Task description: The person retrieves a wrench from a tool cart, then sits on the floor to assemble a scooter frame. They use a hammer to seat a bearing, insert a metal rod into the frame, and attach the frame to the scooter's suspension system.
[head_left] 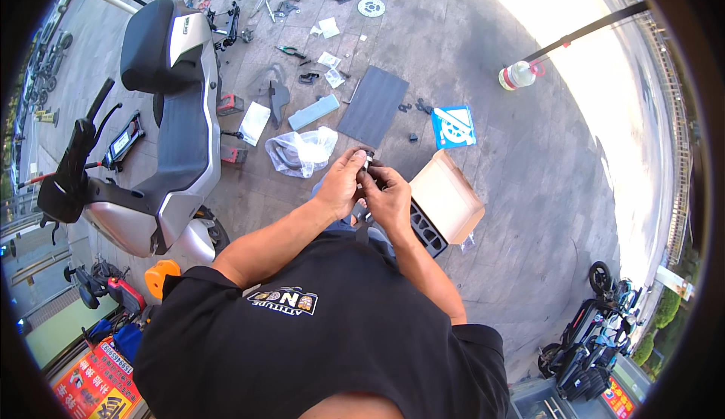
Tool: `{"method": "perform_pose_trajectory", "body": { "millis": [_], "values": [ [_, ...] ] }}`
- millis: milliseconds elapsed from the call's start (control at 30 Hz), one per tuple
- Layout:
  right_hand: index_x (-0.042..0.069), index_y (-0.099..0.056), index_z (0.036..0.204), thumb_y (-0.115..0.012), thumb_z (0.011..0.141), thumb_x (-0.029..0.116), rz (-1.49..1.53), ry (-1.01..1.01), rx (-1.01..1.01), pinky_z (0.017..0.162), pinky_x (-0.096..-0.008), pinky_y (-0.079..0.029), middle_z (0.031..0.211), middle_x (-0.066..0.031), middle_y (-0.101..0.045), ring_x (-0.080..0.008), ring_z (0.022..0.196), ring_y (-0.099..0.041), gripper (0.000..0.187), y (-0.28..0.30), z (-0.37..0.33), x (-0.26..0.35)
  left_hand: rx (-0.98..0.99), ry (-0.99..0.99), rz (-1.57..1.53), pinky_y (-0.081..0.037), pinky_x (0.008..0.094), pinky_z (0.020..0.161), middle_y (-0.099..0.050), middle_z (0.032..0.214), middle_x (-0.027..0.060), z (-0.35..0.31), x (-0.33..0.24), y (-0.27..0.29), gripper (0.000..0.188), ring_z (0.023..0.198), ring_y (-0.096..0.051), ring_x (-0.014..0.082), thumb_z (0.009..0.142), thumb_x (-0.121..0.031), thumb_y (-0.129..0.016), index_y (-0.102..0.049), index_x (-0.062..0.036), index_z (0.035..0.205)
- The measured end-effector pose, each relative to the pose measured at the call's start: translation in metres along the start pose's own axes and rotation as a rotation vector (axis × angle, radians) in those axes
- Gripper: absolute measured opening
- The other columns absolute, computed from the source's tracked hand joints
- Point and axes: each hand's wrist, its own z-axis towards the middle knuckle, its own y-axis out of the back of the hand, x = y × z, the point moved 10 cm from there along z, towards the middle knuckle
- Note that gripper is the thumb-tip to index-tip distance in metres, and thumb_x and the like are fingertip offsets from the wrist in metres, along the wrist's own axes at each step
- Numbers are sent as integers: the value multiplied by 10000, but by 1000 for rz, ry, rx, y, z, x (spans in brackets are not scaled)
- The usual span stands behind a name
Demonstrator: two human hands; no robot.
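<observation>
My left hand (341, 183) and my right hand (388, 197) meet in front of my body, both with fingers closed. Between their fingertips is a small dark part with a bright metallic bit (368, 161); its kind is too small to make out. Just right of my right hand stands an opened cardboard box (447, 201) with a black cut-out insert (427, 230). Beyond my left hand, a clear plastic bag (301, 152) with something inside lies on the ground. A dark flat mat (373, 107) lies farther ahead.
A silver and black electric scooter (181, 136) stands at the left. Pliers (290, 51), a brake disc (371, 7), a grey-blue oblong box (314, 112) and a blue printed packet (454, 127) lie on the paving. A large plastic bottle (517, 76) stands by a pole at the right.
</observation>
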Motion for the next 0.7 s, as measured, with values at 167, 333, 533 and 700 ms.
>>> {"method": "perform_pose_trajectory", "body": {
  "millis": [167,333,533,700],
  "values": [
    [32,-698,858,-725,778,161,-461,238,-106,675,-362,-495,818,-123,-637,-299,766,-620,155,-2,67,42,-106,0,115,-542,335,713,-629,963,54,75,-35,-1,201,842,-621,160,980,-213,-507,-543,-71,1117],
    [36,-615,1088,-748,736,112,-463,376,-103,686,-356,-492,912,-126,-595,-250,790,-588,384,2,147,74,-192,146,246,-554,335,605,-619,947,59,139,-83,-8,235,770,-624,158,962,-247,-536,-532,-81,1127],
    [-1,-563,1194,-727,807,126,-36,34,297,622,-281,-487,957,-117,-664,-137,697,-581,439,-23,259,50,-280,180,390,-503,333,585,-593,823,0,191,-135,-25,248,695,-588,138,953,-267,-537,-582,-97,1129],
    [-35,-556,1174,-704,861,174,47,-192,562,600,-253,-473,940,-118,-684,-94,700,-574,404,-45,351,34,-247,195,327,-513,307,614,-587,896,34,250,-175,-37,314,781,-593,161,954,-268,-506,-526,-85,1208]
  ]
}}
